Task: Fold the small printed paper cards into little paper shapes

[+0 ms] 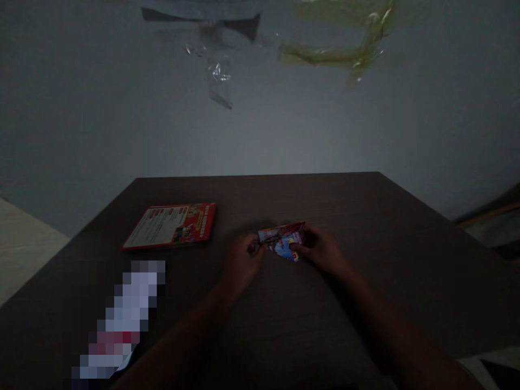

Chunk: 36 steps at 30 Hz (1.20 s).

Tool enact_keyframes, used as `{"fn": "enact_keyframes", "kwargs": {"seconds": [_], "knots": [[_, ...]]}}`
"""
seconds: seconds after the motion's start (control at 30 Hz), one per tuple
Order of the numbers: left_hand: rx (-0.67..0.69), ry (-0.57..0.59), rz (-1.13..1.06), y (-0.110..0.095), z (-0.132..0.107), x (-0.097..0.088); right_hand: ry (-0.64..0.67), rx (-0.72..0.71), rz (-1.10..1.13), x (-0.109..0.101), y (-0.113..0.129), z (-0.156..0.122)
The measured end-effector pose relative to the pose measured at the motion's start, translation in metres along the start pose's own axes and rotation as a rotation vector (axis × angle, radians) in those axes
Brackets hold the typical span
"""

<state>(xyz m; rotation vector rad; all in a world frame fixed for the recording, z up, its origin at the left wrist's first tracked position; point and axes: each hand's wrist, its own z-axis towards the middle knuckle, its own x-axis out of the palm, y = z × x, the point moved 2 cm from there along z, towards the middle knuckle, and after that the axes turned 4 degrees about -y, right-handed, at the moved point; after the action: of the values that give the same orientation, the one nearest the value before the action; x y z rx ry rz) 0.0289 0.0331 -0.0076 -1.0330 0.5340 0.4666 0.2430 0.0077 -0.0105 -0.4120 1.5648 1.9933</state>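
Both hands are closed on a small folded sheet of colourful printed paper (281, 244), above the middle of the table. Blue, red and yellow print shows on it, and a crease divides its upper and lower faces. My left hand (242, 261) grips the left end between thumb and fingers. At the opposite end, my right hand (327, 250) pinches the paper with its thumb on the front face. Dim light hides some of the fingers.
On the dark wood-patterned table (325, 197), a flat red printed book or box (174, 226) lies to the left. Nearer me is a pixelated whitish item (128, 311) with a red band. A wall (284, 130) with tape remnants stands behind the table.
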Motion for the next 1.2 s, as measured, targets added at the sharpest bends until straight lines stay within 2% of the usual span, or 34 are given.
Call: {"fn": "enact_keyframes", "kwargs": {"seconds": [0.1, 0.2, 0.33, 0.43, 0.57, 0.67, 0.9, 1.2], "knots": [[0.089, -0.059, -0.008, -0.004, -0.001, -0.005, -0.095, -0.080, -0.018, -0.004, 0.003, -0.001], [0.273, -0.080, -0.027, -0.009, -0.001, -0.011, -0.171, -0.244, -0.044, -0.011, 0.012, -0.004], [0.454, -0.096, -0.017, -0.008, 0.001, -0.015, -0.165, -0.440, -0.108, -0.016, 0.023, -0.007], [0.514, -0.036, 0.080, -0.005, 0.003, -0.016, -0.073, -0.518, -0.208, -0.016, 0.025, -0.009], [0.510, 0.230, 0.227, -0.002, 0.001, -0.016, 0.178, -0.561, -0.380, -0.010, 0.023, -0.012], [0.471, 0.349, 0.272, -0.001, -0.002, -0.015, 0.286, -0.547, -0.464, -0.007, 0.024, -0.014], [0.448, 0.461, 0.256, -0.003, -0.004, -0.012, 0.451, -0.520, -0.480, -0.005, 0.032, -0.018], [0.390, 0.486, 0.264, 0.000, -0.004, -0.019, 0.411, -0.455, -0.432, -0.005, 0.029, -0.018]]}}
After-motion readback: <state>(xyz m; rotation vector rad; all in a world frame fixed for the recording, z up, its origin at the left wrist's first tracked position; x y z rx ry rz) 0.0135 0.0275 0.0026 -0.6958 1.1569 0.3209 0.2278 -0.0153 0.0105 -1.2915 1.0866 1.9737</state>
